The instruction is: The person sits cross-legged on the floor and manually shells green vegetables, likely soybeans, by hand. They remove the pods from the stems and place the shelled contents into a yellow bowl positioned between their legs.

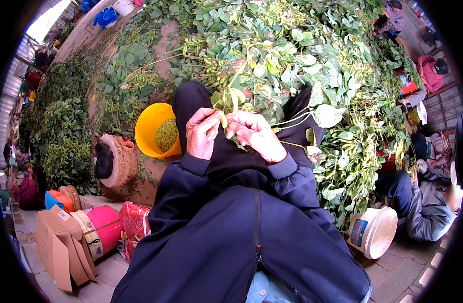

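Observation:
In front of my lap, the fingertips of my left hand [203, 132] pinch a green bean pod [224, 121], probably soybean. Right beside them, the fingers of my right hand [254, 132] are closed on a leafy bean plant [237, 96]. Its pods stand up above the hand, while thin stems and broad leaves [328, 115] reach over my right thigh. The grip of the right fingertips is partly hidden. To the left of my left knee, a yellow bucket [150, 130] tilts and holds shelled green beans [167, 136].
Cut bean plants [254, 34] are heaped before me and to the right. At left are a straw stool [119, 161], cardboard [62, 246] and a pink round bundle [106, 225]. A white bucket [371, 233] stands at right, near a seated person [428, 208].

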The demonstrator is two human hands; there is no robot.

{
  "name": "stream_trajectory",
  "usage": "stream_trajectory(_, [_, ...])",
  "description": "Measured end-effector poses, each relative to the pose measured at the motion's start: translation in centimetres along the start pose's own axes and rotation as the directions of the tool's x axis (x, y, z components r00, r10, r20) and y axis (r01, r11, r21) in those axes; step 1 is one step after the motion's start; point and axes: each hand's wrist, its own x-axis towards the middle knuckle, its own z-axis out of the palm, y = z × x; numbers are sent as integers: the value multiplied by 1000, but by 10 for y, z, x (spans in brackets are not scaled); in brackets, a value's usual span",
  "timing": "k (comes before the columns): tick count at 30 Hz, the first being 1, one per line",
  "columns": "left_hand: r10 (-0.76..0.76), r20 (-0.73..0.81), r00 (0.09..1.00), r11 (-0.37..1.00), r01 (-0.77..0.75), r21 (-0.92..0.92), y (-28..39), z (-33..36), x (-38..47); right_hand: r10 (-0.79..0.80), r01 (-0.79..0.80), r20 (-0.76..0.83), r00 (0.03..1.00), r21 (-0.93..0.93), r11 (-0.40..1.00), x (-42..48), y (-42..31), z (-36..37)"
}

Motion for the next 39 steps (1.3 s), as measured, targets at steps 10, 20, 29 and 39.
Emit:
stream_trajectory(10, [44, 31, 999, 997, -46, 63, 3, 5, -1, 46, -45, -10, 999, 99, 994, -2, 3, -2])
stream_trajectory(20, [36, 207, 978, 952, 30, -305, -12, -7, 2, 54, -75, 70, 996, 342, 937, -6, 5, -3])
stream_trajectory(29, [-35, 50, 998, 998, 33, 48, 2, 19, -6, -156, 156, 12, 988, 6, 988, 1, 7, -2])
stream_trajectory(39, [6, -13, 1000, 987, -3, 159, -3, 20, -5, -165, 133, -93, 982, -281, 950, 0, -6, 9])
